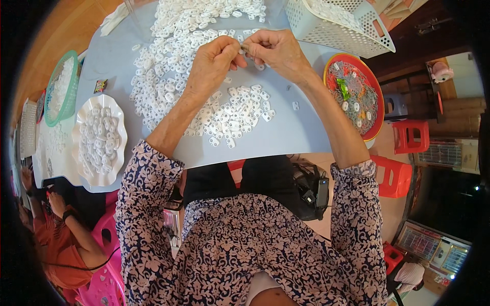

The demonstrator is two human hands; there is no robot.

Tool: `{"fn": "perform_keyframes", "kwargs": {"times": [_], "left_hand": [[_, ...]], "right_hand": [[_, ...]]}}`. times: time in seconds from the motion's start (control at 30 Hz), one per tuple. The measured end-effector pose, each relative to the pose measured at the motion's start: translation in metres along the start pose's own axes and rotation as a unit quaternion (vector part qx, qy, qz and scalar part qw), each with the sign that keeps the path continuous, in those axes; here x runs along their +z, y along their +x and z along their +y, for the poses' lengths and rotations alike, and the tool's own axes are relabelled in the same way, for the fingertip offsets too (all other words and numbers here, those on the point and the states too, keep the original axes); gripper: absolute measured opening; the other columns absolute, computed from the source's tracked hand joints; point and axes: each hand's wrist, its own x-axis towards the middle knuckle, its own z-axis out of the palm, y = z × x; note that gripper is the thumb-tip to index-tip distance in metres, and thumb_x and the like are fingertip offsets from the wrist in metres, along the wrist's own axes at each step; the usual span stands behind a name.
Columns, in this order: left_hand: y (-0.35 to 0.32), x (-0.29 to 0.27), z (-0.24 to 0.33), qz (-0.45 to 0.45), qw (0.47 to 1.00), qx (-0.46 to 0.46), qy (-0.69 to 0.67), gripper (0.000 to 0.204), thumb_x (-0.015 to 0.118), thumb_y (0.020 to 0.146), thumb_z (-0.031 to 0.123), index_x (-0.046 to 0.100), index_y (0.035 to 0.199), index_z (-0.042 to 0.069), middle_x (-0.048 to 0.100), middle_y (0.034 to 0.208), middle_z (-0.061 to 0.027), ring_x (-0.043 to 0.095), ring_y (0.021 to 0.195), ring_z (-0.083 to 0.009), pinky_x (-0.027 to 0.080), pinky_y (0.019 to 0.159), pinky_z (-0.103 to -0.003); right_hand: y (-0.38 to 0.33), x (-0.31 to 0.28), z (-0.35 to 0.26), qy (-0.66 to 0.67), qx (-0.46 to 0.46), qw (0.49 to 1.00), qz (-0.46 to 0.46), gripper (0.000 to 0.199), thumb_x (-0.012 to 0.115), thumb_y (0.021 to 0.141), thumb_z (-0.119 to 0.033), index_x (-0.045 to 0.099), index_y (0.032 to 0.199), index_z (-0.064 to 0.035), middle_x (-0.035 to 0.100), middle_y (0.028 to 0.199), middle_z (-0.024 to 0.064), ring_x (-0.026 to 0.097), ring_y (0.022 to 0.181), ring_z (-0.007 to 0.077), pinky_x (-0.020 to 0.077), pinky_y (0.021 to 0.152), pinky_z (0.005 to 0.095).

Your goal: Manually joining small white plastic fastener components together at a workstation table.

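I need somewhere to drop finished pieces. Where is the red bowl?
In the head view, the red bowl sits at the table's right edge, just right of the right hand and below the white perforated basket.

Bright, even daylight, soft shadows under the hands. Sharp in the centre. Heavy fisheye bend and black vignette at the rim; right edge dim, lower-right screens slightly blown out.

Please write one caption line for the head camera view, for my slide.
Left hand and right hand pinch a small piece above scattered small white plastic rings on a grey table.
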Motion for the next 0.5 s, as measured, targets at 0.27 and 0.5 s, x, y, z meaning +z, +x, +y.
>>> {"fn": "perform_keyframes", "kwargs": {"times": [0.27, 0.5], "left_hand": [[-0.0018, 0.0007, 0.0035, -0.044, 0.998, 0.000, 0.050, 0.017, 0.051, 0.089, 0.013, 0.062, 0.089, 0.000, 0.063, 0.069, -0.0036, 0.051, 0.063, -0.0067, 0.043, 0.061, -0.022], [-0.0032, 0.0017, 0.0033, -0.033, 0.998, 0.000, 0.046, 0.017, 0.052, 0.088, 0.013, 0.062, 0.089, 0.000, 0.063, 0.069, -0.0032, 0.052, 0.064, -0.0066, 0.043, 0.061, -0.021]], "right_hand": [[-0.0009, -0.0067, 0.0018, 0.029, 0.020, 0.999, -0.016, 0.016, 0.059, 0.090, -0.014, 0.067, 0.091, -0.0003, 0.058, 0.066, -0.0009, 0.050, 0.057, 0.0041, 0.0384, 0.050, 0.0196], [-0.0029, -0.0033, -0.0018, 0.037, 0.002, 0.999, -0.001, 0.018, 0.058, 0.089, -0.013, 0.065, 0.080, 0.0012, 0.056, 0.059, 0.0010, 0.048, 0.051, 0.0060, 0.0378, 0.048, 0.0216]]}}
